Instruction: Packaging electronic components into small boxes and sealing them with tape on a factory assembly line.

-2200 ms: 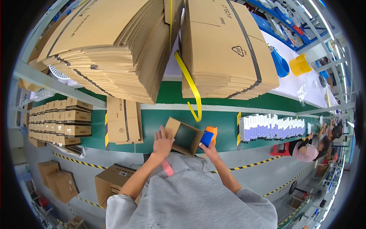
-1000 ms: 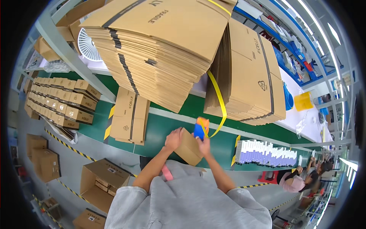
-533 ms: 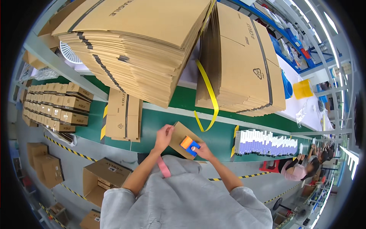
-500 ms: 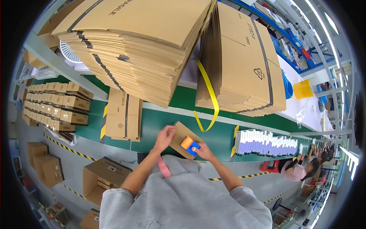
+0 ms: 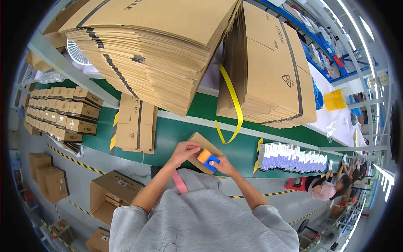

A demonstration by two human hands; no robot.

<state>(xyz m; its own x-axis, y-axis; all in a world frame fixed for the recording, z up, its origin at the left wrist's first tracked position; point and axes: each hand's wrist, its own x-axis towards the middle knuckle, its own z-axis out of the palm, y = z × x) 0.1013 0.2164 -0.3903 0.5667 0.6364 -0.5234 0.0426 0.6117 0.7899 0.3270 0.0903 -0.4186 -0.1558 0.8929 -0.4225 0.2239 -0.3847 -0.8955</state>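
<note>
In front of me a small brown carton (image 5: 205, 142) lies at a slant on the green bench. Over it my right hand (image 5: 225, 165) grips a blue and orange hand tape dispenser (image 5: 212, 163), the thumb on its blue side. My left hand (image 5: 184, 153) meets the dispenser's orange end above the carton's left side. Its fingertips are pinched together; whatever they hold is too small to make out.
Tall stacks of flat cartons (image 5: 163, 54) rise beyond the bench, with a loose yellow strap (image 5: 234, 101) hanging down. Folded cartons (image 5: 133, 126) lie left. White and purple boxes (image 5: 289, 157) line the right. Small brown boxes (image 5: 82, 111) are piled far left; an open carton (image 5: 115, 189) stands below.
My left hand has moved right and slightly down, from the carton's upper left edge to the dispenser's orange end. The dispenser has shifted slightly left in my right hand.
</note>
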